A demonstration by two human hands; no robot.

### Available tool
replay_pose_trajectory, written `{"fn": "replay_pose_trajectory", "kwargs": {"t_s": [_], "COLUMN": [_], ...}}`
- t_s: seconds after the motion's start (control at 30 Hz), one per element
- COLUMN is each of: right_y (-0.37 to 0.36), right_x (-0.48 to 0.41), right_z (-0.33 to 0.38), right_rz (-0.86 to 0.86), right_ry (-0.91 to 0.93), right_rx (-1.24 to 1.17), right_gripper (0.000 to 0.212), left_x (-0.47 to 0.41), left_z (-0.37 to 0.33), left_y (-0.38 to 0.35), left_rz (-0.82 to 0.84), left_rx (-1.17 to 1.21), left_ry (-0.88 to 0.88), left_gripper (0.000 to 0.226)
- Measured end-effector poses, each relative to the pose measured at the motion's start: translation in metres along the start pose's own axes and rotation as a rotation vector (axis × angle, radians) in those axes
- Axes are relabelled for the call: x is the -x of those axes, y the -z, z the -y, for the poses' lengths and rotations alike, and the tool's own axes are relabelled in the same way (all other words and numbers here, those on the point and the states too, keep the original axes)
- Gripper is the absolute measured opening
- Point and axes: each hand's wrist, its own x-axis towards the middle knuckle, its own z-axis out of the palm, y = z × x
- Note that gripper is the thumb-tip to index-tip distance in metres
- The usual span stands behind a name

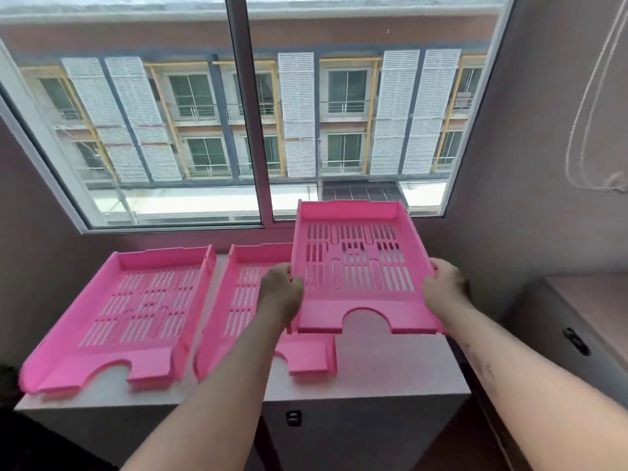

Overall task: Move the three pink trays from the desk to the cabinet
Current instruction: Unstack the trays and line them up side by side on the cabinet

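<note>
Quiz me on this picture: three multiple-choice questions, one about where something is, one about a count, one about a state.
1. Where is the tray that the hands hold?
A. right of the other two
B. left of them
C. on the floor

2. How many pink trays show?
A. two
B. three
C. four

3. How is the held tray carried?
A. one hand
B. a hand on each side
C. not touched

Answers:
1. A: the held tray is raised at the right, above the white surface.
2. B: with it, the left tray and the middle tray lie flat.
3. B: the left hand and right hand grip opposite edges.
</note>
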Motion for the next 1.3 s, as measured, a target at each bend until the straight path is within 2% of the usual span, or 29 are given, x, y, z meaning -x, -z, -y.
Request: {"fn": "replay_pose_trajectory", "kwargs": {"t_s": [0.07, 0.27, 0.37, 0.47, 0.57, 0.63, 0.7, 0.73, 0.8, 0.87, 0.93, 0.97, 1.03, 1.3], "right_y": [0.022, 0.054, 0.048, 0.033, 0.014, 0.005, -0.003, -0.006, -0.013, -0.025, -0.041, -0.048, -0.061, -0.082], "right_x": [-0.012, -0.033, -0.034, -0.031, -0.029, -0.031, -0.033, -0.030, -0.018, 0.004, 0.026, 0.034, 0.043, 0.036], "right_z": [-0.020, -0.064, -0.085, -0.101, -0.115, -0.125, -0.130, -0.130, -0.124, -0.117, -0.115, -0.116, -0.122, -0.124], "right_rz": [-0.039, -0.003, 0.037, 0.062, 0.087, 0.116, 0.198, 0.232, 0.253, 0.334, 0.525, 0.601, 0.646, 0.569], "right_ry": [-0.019, -0.051, -0.066, -0.075, -0.073, -0.085, -0.096, -0.056, 0.163, 0.422, 0.540, 0.541, 0.503, 0.528], "right_rx": [-0.011, -0.042, -0.052, -0.068, -0.074, -0.033, 0.125, 0.272, 0.568, 0.680, 0.732, 0.747, 0.764, 0.782], "right_gripper": [0.040, 0.043, 0.047, 0.049, 0.050, 0.050, 0.053, 0.055, 0.062, 0.067, 0.074, 0.080, 0.088, 0.091], "left_x": [0.009, 0.034, 0.043, 0.045, 0.050, 0.054, 0.058, 0.059, 0.064, 0.070, 0.074, 0.076, 0.079, 0.071], "left_z": [-0.017, -0.030, -0.023, -0.008, 0.012, 0.026, 0.039, 0.046, 0.058, 0.070, 0.082, 0.087, 0.095, 0.109], "left_y": [-0.028, -0.079, -0.087, -0.086, -0.081, -0.077, -0.075, -0.074, -0.074, -0.073, -0.074, -0.075, -0.077, -0.079], "left_rz": [0.047, 0.171, 0.217, 0.221, 0.226, 0.244, 0.259, 0.262, 0.265, 0.291, 0.325, 0.337, 0.346, 0.302], "left_rx": [0.016, -0.046, -0.134, -0.263, -0.313, -0.330, -0.377, -0.408, -0.472, -0.519, -0.570, -0.610, -0.675, -0.663], "left_ry": [-0.008, 0.031, 0.039, 0.010, 0.008, 0.014, 0.006, -0.008, -0.044, -0.030, -0.023, -0.040, -0.081, -0.122], "left_gripper": [0.018, 0.012, 0.026, 0.024, 0.033, 0.040, 0.046, 0.047, 0.048, 0.053, 0.054, 0.054, 0.053, 0.051]}}
